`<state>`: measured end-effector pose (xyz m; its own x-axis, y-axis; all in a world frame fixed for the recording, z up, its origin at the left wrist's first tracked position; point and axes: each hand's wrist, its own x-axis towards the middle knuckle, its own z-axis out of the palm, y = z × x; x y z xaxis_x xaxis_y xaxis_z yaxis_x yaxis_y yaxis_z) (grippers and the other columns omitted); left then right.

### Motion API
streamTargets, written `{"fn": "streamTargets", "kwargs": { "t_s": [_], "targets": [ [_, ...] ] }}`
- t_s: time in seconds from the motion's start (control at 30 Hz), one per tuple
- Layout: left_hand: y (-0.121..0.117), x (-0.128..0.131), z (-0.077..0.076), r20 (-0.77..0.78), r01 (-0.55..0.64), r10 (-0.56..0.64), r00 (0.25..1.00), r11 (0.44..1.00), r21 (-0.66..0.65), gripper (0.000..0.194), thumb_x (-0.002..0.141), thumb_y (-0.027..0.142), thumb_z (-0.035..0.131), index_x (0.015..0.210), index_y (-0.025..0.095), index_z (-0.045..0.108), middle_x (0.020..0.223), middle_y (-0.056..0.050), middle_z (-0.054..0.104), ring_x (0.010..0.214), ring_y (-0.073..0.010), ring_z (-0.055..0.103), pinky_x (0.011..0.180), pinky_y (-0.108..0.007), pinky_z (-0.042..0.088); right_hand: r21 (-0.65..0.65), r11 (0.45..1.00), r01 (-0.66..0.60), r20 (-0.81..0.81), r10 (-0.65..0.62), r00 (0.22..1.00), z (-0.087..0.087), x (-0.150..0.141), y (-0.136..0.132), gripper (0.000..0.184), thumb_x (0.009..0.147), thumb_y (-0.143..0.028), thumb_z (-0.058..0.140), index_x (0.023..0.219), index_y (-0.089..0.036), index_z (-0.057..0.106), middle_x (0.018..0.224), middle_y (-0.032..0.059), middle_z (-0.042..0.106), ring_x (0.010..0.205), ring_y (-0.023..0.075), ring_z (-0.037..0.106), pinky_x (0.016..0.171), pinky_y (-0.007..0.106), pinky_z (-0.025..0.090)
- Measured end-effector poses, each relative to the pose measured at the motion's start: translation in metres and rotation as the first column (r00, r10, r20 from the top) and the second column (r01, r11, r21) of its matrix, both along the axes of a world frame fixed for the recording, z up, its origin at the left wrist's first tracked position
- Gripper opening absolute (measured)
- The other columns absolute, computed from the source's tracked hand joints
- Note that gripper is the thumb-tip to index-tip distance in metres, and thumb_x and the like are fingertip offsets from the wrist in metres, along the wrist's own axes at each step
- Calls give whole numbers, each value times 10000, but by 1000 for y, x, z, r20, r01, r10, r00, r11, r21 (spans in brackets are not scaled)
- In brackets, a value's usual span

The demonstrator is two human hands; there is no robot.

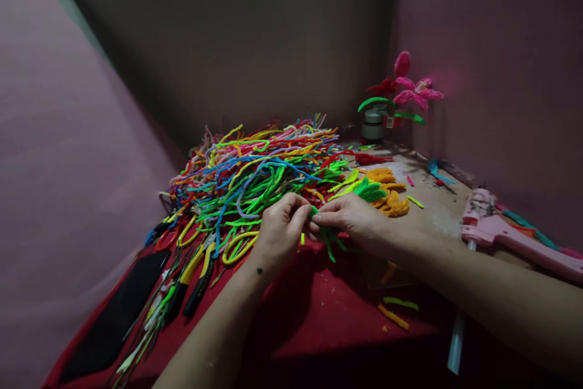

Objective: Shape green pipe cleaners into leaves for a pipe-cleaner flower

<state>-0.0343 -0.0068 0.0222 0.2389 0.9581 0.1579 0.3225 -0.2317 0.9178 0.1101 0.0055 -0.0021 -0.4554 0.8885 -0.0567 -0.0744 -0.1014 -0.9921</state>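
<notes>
My left hand (288, 224) and my right hand (353, 219) meet in front of the heap, thumbs and fingertips pinched close together. Between them is a green pipe cleaner piece (313, 212), with green ends (331, 246) hanging below my right hand. Its full shape is hidden by my fingers. Just behind my right hand lie green pipe-cleaner petals or leaves (370, 190) and orange looped ones (392, 201). A large heap of many-coloured pipe cleaners (268, 173) spreads behind my left hand.
Black-and-yellow pliers (197, 270), yellow-handled scissors (239, 248) and a black phone-like slab (118, 316) lie left. At right rests a pink glue gun (501, 231) with a glue stick (457, 340). Pipe-cleaner flowers (416, 91) stand at the back. Cut scraps (394, 316) dot the red cloth (319, 322).
</notes>
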Motion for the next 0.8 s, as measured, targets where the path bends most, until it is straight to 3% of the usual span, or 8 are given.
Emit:
{"fn": "streamTargets", "kwargs": {
  "t_s": [0.1,0.2,0.3,0.43,0.53,0.67,0.8],
  "targets": [
    [2,-2,-4,-102,-31,44,994,991,127,137,806,269,469,737,156,503,557,10,586,479,-105,555,496,-219,449,8,999,35,58,-36,998,-1,-1,0,174,664,-269,622,601,-109,645,515,10,579,441,71,444,448,209,321],
    [4,-6,-2,-183,-54,95,978,974,220,142,786,274,505,716,155,538,560,19,549,478,-79,495,461,-187,387,-65,996,60,78,-55,995,3,-2,-1,152,661,-249,627,593,-114,628,495,3,570,413,69,444,418,201,324],
    [6,-10,3,-91,-5,11,996,998,64,152,777,298,522,750,151,544,533,32,518,432,-66,441,418,-184,345,-154,988,23,17,-21,1000,8,-1,-3,136,680,-224,610,592,-121,610,519,12,596,411,70,475,397,185,342],
    [7,-10,7,62,82,-74,995,986,-143,174,711,299,598,747,134,554,528,40,517,392,-48,394,378,-175,293,-179,982,-55,-21,52,998,11,0,-4,146,702,-191,587,584,-107,610,470,10,585,342,46,421,343,166,286],
    [5,-6,6,70,21,-13,997,992,-127,163,697,275,611,671,131,541,481,53,486,384,-39,376,373,-166,277,-195,979,-61,-29,56,998,9,1,-3,157,715,-174,570,582,-99,606,463,14,585,337,46,427,345,166,290],
    [3,-2,3,63,-108,108,992,994,4,154,708,262,604,649,137,535,460,57,479,384,-44,392,377,-168,296,-225,973,-48,-43,40,998,8,0,-4,164,731,-164,557,580,-106,587,470,7,577,345,52,447,363,176,316],
    [6,-6,3,124,0,6,992,999,-51,148,728,289,593,733,148,546,496,50,504,371,-55,409,360,-178,295,-222,972,-77,-81,60,995,7,1,-3,94,715,-162,580,670,-92,625,497,2,574,369,56,478,360,171,301]
  ]
}}
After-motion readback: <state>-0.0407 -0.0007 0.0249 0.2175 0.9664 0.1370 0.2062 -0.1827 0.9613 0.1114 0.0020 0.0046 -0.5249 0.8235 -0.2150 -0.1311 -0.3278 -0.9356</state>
